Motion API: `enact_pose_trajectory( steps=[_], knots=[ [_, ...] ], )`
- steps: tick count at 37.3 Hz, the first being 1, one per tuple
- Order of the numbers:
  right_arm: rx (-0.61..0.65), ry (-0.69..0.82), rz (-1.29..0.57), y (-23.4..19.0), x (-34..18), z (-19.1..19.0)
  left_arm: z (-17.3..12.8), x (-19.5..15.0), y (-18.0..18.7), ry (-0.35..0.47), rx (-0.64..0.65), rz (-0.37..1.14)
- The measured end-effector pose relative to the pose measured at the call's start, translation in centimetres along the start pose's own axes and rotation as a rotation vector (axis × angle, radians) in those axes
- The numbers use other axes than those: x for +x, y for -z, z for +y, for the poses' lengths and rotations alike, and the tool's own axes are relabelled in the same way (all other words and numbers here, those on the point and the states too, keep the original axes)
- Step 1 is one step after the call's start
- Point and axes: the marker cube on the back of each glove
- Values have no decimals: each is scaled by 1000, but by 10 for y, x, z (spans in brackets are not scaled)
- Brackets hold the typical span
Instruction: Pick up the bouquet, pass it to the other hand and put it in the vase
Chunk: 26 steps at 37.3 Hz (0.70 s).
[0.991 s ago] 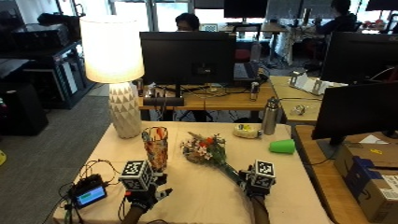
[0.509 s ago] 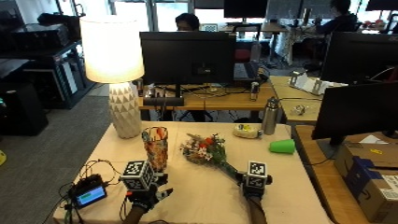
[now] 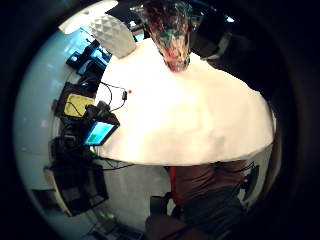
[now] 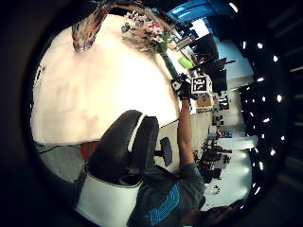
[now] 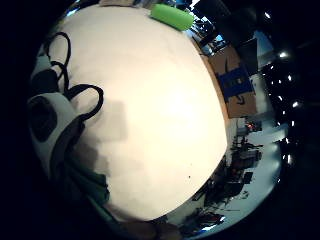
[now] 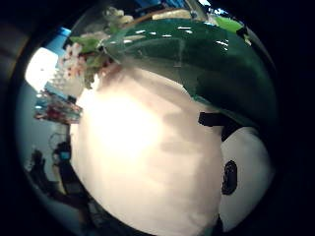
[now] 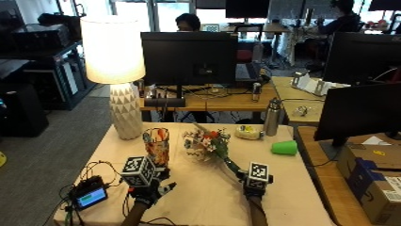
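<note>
The bouquet (image 7: 205, 142), pink and white flowers in a green wrapper, lies in the middle of the cream table (image 7: 200, 202). Its stem points toward my right hand (image 7: 252, 184), whose fingers curl round the stem's end. The green wrapper (image 6: 197, 54) passes close by that palm, with the flowers (image 6: 83, 59) beyond it. The left thumb side palm view shows the bouquet (image 4: 147, 30) and the right hand (image 4: 182, 87) at its stem. The patterned glass vase (image 7: 156, 146) stands upright left of the bouquet. My left hand (image 7: 150, 189) is in front of it, fingers spread, holding nothing. The vase (image 3: 172, 35) stands ahead of that palm.
A white lamp (image 7: 125, 110) stands at the table's back left. A small device with a lit screen (image 7: 90, 197) and cables lies at the near left corner. A green cup (image 7: 284, 147), a steel bottle (image 7: 271, 117) and a pale roll (image 7: 249, 133) are at the back right.
The right hand has dropped slightly onto the stem's end. The bouquet, the vase and the left hand have hardly moved.
</note>
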Motion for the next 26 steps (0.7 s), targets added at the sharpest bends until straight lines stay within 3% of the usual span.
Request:
enact_pose_trajectory(
  steps=[11,26],
  knots=[
    [224,31,-393,79,-31,20,-17,44,50,-99,107,206],
    [298,188,-924,138,-96,61,-60,104,66,-290,74,931]
  ],
)
